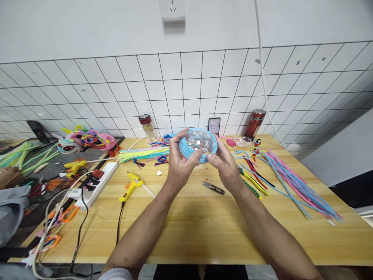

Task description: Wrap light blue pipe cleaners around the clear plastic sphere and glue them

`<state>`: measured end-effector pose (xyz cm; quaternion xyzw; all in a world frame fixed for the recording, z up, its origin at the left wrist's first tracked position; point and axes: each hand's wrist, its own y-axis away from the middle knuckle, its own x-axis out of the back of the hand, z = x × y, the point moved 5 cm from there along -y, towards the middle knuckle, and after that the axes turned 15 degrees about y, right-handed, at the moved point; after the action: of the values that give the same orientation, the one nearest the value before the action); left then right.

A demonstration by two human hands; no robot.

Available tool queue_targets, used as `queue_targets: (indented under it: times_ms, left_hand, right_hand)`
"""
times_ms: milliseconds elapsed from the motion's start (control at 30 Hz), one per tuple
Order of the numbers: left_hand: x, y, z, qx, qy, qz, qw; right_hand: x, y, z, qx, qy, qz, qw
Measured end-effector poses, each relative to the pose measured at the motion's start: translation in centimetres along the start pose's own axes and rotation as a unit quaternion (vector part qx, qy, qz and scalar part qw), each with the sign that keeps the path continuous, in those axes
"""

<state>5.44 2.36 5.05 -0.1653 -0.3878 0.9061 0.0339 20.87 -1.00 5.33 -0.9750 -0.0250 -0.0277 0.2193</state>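
Between my two hands, raised above the table, is a clear plastic dome (201, 140) with light blue pipe cleaners wound around its side. My left hand (181, 158) grips its left side, thumb on the near rim. On the right side, my right hand (225, 162) wraps round it, its thumb also at the near edge. Below them, small black thread snips (214, 188) lie on the wood. A yellow hot glue gun (131, 187) rests to the left. Green-handled pliers (251, 182) lie partly behind my right forearm.
Bundled pink and blue pipe cleaners (300, 182) lie at right, yellow-green ones (144, 153) at left. A power strip (100, 182) with trailing cords stands left. Against the wall are a glass bottle (148, 128), a phone (214, 125) and a red flask (255, 123). Another person's sleeve (13, 210) shows far left.
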Motion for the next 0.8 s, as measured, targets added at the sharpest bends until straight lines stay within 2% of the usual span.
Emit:
queue_targets:
  times_ms: [233, 400, 500, 800]
  left_hand:
    - [-0.33, 0.2, -0.01, -0.009, 0.007, -0.001, 1.0]
    - [-0.54, 0.35, -0.05, -0.015, -0.008, -0.048, 0.999]
    - [-0.52, 0.49, -0.04, 0.005, -0.007, -0.07, 0.998]
    - [-0.71, 0.43, 0.01, 0.019, -0.023, -0.117, 0.993]
  right_hand:
    - [-0.27, 0.11, -0.5, -0.003, 0.018, 0.001, 1.0]
    - [-0.02, 0.2, -0.53, 0.001, 0.033, 0.019, 0.999]
    - [0.16, 0.3, -0.44, 0.001, 0.043, 0.026, 0.999]
    - [0.44, -0.12, -0.82, 0.008, 0.051, 0.018, 0.999]
